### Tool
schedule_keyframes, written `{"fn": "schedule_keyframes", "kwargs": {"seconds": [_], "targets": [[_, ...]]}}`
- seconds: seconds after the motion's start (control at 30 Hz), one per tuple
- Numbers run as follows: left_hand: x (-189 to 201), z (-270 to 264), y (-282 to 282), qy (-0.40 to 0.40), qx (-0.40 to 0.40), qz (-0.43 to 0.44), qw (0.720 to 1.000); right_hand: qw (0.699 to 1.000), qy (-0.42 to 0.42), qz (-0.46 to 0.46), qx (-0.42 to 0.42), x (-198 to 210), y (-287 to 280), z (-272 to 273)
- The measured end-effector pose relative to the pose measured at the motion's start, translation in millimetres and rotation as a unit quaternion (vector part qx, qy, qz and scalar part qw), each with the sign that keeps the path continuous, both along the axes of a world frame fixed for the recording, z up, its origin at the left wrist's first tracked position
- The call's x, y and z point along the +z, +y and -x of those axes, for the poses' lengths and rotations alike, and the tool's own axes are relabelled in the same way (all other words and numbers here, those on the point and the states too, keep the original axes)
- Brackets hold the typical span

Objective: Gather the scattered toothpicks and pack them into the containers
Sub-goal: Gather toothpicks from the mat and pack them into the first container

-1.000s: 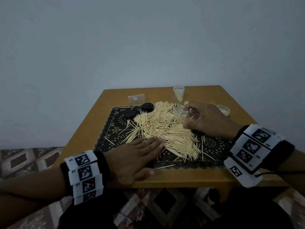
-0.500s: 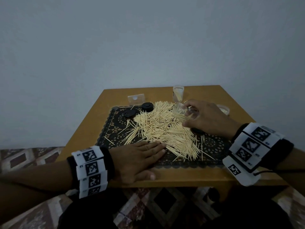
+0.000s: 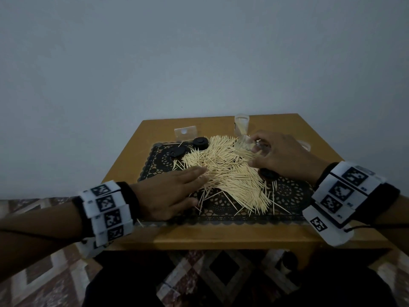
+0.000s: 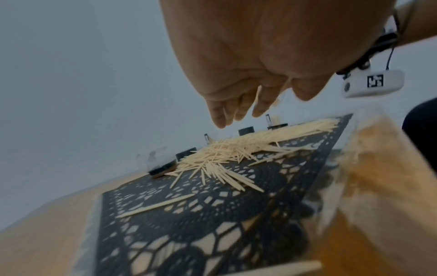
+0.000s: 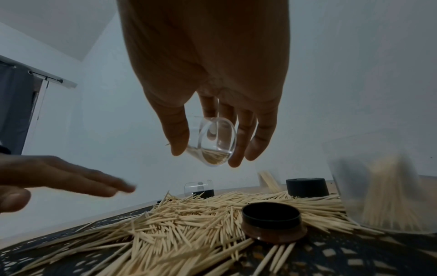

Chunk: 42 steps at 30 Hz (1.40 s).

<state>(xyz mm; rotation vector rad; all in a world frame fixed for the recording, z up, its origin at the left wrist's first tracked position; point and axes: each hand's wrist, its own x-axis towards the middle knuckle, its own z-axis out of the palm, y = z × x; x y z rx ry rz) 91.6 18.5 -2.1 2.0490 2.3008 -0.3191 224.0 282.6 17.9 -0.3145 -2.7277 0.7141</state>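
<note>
Hundreds of toothpicks (image 3: 230,171) heaped on the mat, gathering underway.
Your right hand (image 3: 281,156) fingers grasp a clear container (image 5: 216,142); left hand (image 3: 168,193) lies flat, released. Next, sweep toothpicks toward its mouth.

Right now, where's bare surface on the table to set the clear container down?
Bare wood: the wooden table's left strip beside the black lace mat, and its far edge between the clear plastic lid and the upright clear container. Crowded: mat centre under the toothpick pile, black caps, both hands.

toothpicks (image 3: 230,171): pale wood | container (image 5: 216,142): clear glossy plastic | mat (image 3: 287,193): black lace
</note>
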Motion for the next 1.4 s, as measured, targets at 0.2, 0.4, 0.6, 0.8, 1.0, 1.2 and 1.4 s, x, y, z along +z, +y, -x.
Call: {"fn": "schedule_keyframes", "kwargs": {"seconds": [0.2, 0.4, 0.6, 0.8, 1.0, 1.2, 1.4], "targets": [[4.3, 7.3, -58.4, -0.065, 0.064, -0.076, 0.993, 1.0, 0.0, 0.001, 0.008, 4.4, -8.1, -0.1], [-27.6, -23.1, -112.0, -0.03, 0.26, -0.048, 0.964, 1.0, 0.01, 0.006, 0.009, 7.5, -10.8, -5.1], [-46.5, -45.3, -102.9, -0.094, 0.334, 0.056, 0.936, 1.0, 0.0, 0.001, 0.0, 8.3, -10.5, -7.6], [-39.5, -49.1, -52.8, -0.112, 0.309, 0.071, 0.942, 1.0, -0.002, -0.001, 0.006, 7.2, -14.2, -7.4], [-12.6, -45.2, -15.8, -0.227, 0.305, 0.054, 0.923, 1.0, -0.001, -0.003, 0.011, 5.9, -11.2, -7.8], [-11.5, -3.4, -33.5, -0.146, 0.38, 0.045, 0.912, 1.0, 0.007, -0.009, 0.002, 4.9, -1.8, -12.8], [-22.1, 5.6, -26.9, -0.115, 0.379, 0.091, 0.914, 1.0, 0.004, -0.006, 0.005, 6.5, -4.5, -7.7]]}}
